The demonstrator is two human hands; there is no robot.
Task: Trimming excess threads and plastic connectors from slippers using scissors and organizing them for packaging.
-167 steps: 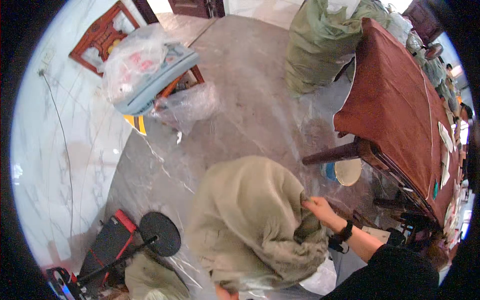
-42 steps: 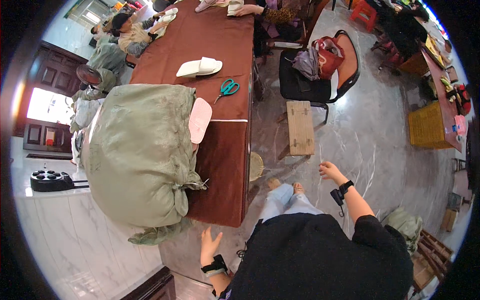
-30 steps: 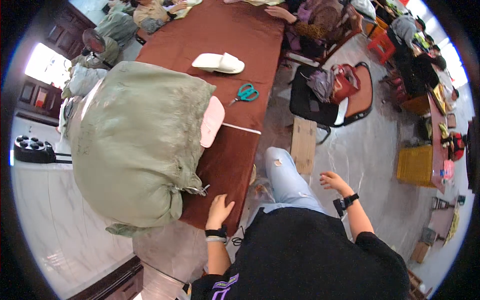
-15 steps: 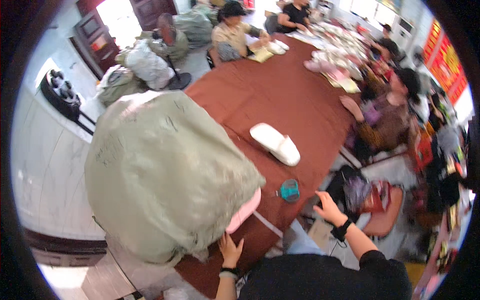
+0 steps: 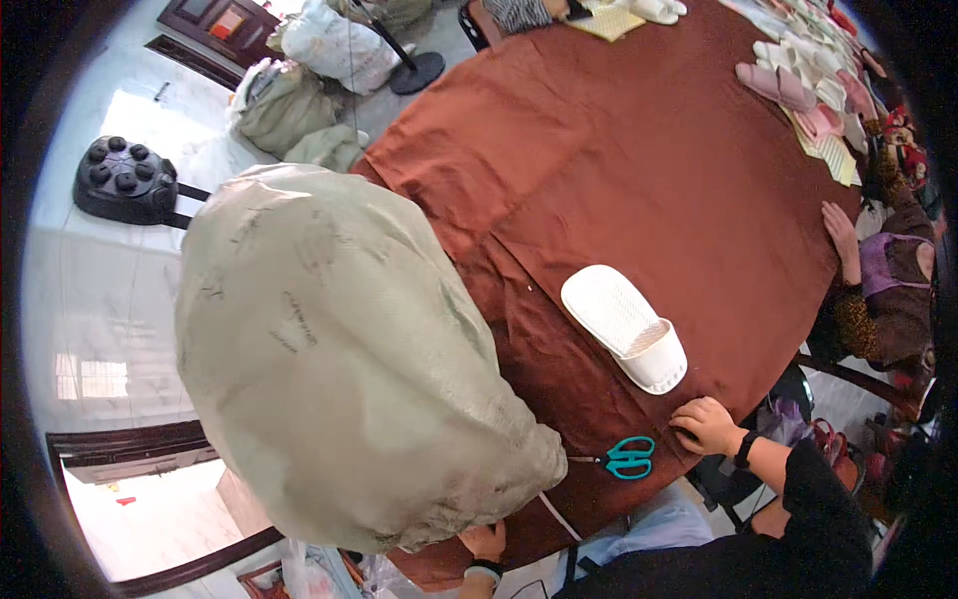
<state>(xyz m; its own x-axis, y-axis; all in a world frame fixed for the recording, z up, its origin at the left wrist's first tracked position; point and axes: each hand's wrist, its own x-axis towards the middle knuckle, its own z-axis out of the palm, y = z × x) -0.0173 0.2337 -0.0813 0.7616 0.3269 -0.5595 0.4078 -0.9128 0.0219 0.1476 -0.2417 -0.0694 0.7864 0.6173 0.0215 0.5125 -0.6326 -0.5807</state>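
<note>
A big, full olive-green woven sack (image 5: 339,349) lies on the brown tablecloth (image 5: 599,170) at the near left. My left hand (image 5: 486,540) presses against the sack's lower edge at the table's rim, partly hidden under it. My right hand (image 5: 706,424) rests on the cloth near the table edge, fingers curled, holding nothing. Teal-handled scissors (image 5: 625,458) lie between my hands. A white slipper (image 5: 627,326) lies just beyond my right hand.
Another person's hand and sleeve (image 5: 848,250) rest on the table's right edge. Several pink and white slippers (image 5: 808,80) lie at the far right. More stuffed sacks (image 5: 299,100), a black stand base (image 5: 417,72) and a black round object (image 5: 122,180) sit on the floor at the left.
The view has swung round and closer to the table. My right hand has come down onto the cloth by the scissors. My left hand stays at the sack's lower edge.
</note>
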